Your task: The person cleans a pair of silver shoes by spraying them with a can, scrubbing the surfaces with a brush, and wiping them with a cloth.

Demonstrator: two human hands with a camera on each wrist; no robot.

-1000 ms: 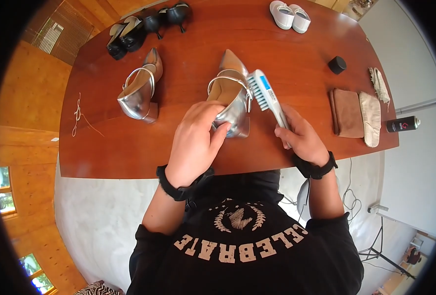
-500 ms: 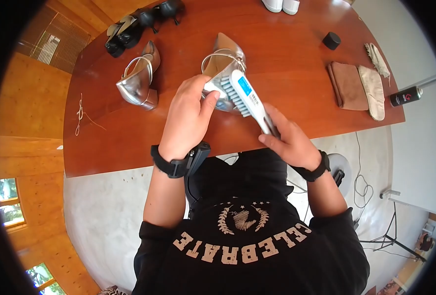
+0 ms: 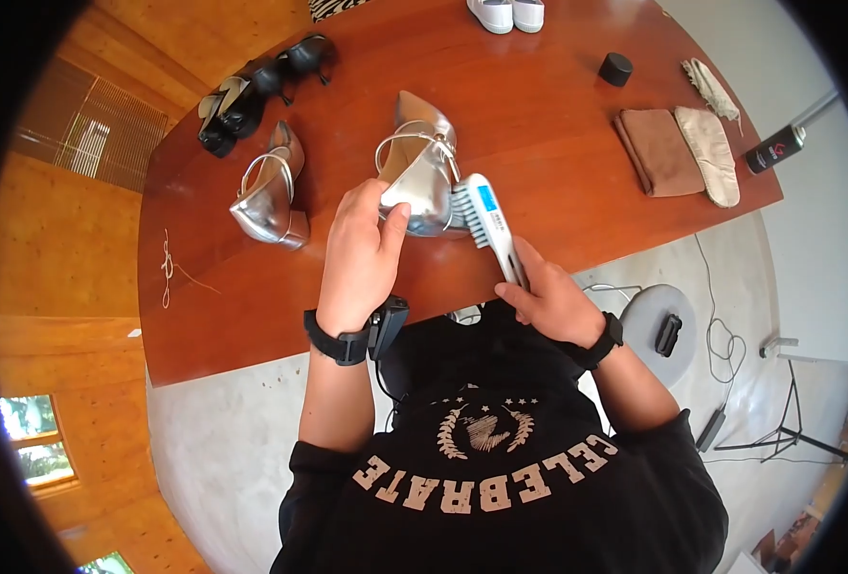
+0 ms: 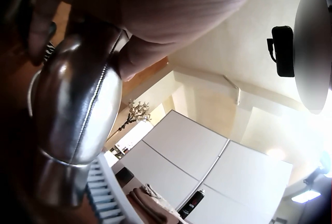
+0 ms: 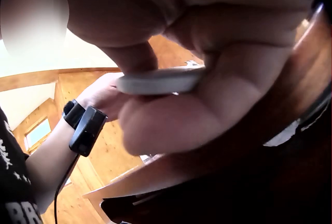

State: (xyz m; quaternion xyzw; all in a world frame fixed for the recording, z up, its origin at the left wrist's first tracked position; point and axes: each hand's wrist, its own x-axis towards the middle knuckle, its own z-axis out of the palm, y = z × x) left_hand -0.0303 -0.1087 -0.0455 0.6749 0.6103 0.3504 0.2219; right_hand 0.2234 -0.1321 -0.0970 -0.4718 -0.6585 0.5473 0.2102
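Note:
My left hand [image 3: 359, 251] grips a silver high-heeled shoe [image 3: 420, 191] by the rim at its back, with the thumb on the outside of the heel part. The shoe has a thin buckled strap, and its toe points away from me. My right hand [image 3: 550, 295] holds a white brush [image 3: 488, 216] with pale blue bristles by its handle. The bristles are at the right side of the shoe's back, low near the block heel. In the left wrist view the bristles [image 4: 101, 190] lie right beside the heel [image 4: 61, 182], below the stitched back seam.
The matching silver shoe [image 3: 269, 196] stands to the left, with black shoes [image 3: 242, 100] behind it. White shoes [image 3: 506, 13] are at the far edge. On the right lie a black cap [image 3: 615, 69], a brown cloth [image 3: 658, 153], a beige cloth [image 3: 706, 155] and a spray can [image 3: 775, 149].
The brush went from beside the strap to across the shoe's back, then to the right side near the heel. My left hand keeps its grip on the shoe. The head view has shifted.

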